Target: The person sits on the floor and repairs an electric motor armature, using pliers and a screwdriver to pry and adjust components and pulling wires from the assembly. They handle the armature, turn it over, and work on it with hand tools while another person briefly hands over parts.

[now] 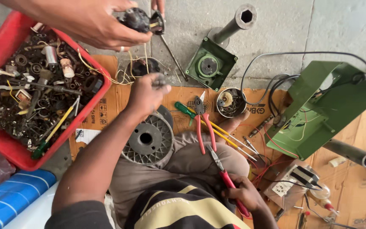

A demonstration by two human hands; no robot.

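black-and-yellow striped shirt point(183, 203), grey trousers point(191, 163)

Left arm reaches forward toward 12 o'clock, elbow bent, forearm bare. Left hand point(147, 94) raised, fingers curled shut, pinching a small piece at the fingertips. Right arm tucked close to the torso at 5 o'clock, wrist flexed. Right hand point(242, 194) low by the lap, fingers wrapped closed around a handle, knuckles up.

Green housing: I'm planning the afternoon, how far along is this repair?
Done: the green housing lies opened, wires trailing; the green end plate and spoked wheel lie loose. In hand: the left hand holds a small grey part, the right hand grips a red-handled tool; another person's hand holds a black part. Left: apparently all reassembly.
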